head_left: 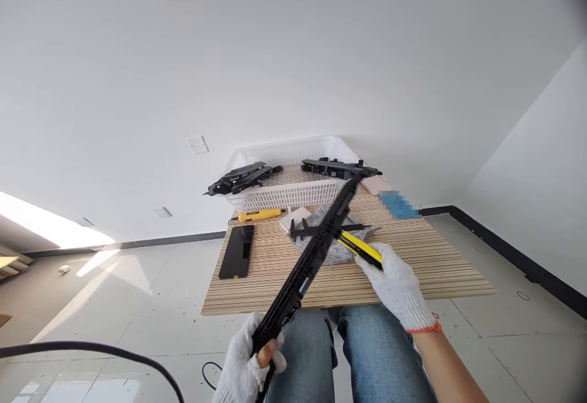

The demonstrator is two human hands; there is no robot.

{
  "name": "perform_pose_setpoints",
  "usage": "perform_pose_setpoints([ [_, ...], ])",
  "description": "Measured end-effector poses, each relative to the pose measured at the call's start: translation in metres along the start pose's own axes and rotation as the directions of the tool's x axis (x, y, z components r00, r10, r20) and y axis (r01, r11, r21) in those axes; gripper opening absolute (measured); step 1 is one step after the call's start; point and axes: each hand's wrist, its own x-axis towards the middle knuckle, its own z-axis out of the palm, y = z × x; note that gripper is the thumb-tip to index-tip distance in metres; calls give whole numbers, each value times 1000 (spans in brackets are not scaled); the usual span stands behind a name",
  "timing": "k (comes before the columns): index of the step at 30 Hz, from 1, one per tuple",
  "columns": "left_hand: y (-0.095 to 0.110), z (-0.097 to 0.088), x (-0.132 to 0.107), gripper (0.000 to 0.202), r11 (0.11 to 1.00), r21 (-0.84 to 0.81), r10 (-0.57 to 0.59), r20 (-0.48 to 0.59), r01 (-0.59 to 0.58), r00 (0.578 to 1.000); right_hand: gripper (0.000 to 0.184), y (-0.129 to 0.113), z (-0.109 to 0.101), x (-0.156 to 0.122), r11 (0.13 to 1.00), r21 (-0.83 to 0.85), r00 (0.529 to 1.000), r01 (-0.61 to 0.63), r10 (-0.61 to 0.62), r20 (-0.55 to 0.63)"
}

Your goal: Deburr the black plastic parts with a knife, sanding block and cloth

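My left hand [245,360], in a white knit glove with some bare fingertips, is closed round the lower end of a long black plastic trim part [305,271]. The part slants up to the right, above the table. My right hand [397,284], gloved in white with an orange cuff edge, grips a yellow and black utility knife [360,247]. The knife's front end meets the part's right edge near its middle; its blade cannot be made out. Behind the part, a dark caliper [307,230] lies on a grey cloth [342,254].
A white plastic basket [293,196] with several black plastic parts [245,177] stands at the table's back. On the wood-grain table [266,296] lie a black phone [236,253] and a yellow tool [260,215]. A black cable [92,347] crosses the lower left.
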Motion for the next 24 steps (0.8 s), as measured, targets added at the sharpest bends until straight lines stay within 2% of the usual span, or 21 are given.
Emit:
perform_pose_setpoints([
  [2, -8, 10, -6, 61, 978, -201, -85, -147, 54, 985, 43, -1, -3, -4, 974, 212, 997, -76, 76, 8],
  [4, -5, 26, -3, 62, 949, -314, -120, -285, 26, 951, 51, -1, -4, -9, 905, 401, 988, -138, 156, -12],
  [7, 14, 52, 14, 61, 945, -320, -45, -324, -65, 945, 58, -6, -1, -13, 799, 580, 970, -157, 235, -62],
  [9, 28, 69, 31, 55, 955, -274, 20, -331, -117, 943, 57, -18, 4, -12, 714, 692, 981, -106, 188, -44],
  [11, 40, 83, 50, 51, 946, -281, 41, -385, -159, 922, 54, -37, 11, -7, 665, 746, 996, -45, 84, -15],
  [13, 49, 95, 68, 46, 929, -330, -15, -487, -168, 874, 57, -61, 16, 2, 692, 722, 1000, 3, -9, 5],
  [15, 56, 100, 82, 43, 914, -360, -33, -527, -188, 849, 60, -85, 19, 13, 749, 658, 997, 73, -81, -18],
  [17, 58, 99, 89, 44, 908, -361, -5, -517, -212, 856, 61, -101, 20, 21, 780, 611, 989, 136, -140, -42],
  [19, 56, 93, 88, 53, 908, -364, 7, -482, -207, 876, 61, -104, 20, 24, 764, 630, 986, 142, -165, -23],
  [22, 48, 83, 76, 71, 897, -413, -18, -390, -157, 921, 54, -86, 20, 18, 727, 679, 988, 103, -154, 16],
  [24, 44, 78, 68, 76, 890, -436, -14, -321, -135, 947, 47, -68, 18, 11, 775, 622, 991, 110, -134, -8],
])
